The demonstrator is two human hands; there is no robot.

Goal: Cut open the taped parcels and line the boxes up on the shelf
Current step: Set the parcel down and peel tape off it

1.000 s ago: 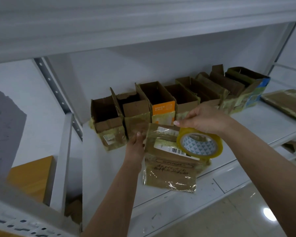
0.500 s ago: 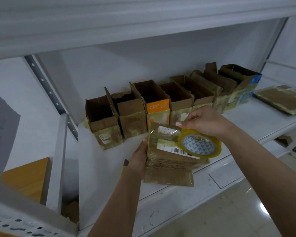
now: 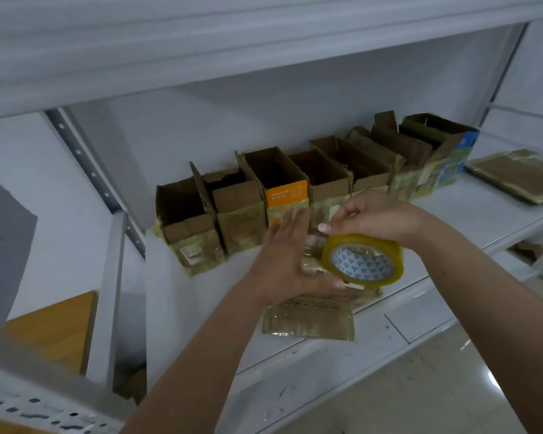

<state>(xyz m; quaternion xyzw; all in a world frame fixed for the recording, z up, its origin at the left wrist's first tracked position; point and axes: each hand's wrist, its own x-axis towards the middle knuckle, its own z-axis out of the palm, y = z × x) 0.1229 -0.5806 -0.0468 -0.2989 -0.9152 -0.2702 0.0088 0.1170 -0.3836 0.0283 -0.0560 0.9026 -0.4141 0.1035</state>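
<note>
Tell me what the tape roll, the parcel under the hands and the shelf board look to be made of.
Tape roll: glossy yellowish clear plastic film on a printed, probably cardboard, core. Parcel: brown cardboard wrapped in shiny clear tape, judging by the glare and wrinkles. Shelf board: likely white-painted metal, smooth, slightly scuffed at the front edge.

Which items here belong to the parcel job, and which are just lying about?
Job: taped parcel under the left hand; row of opened boxes; shelf.
Lying about: flat parcel far right; tape roll in right hand.
</note>
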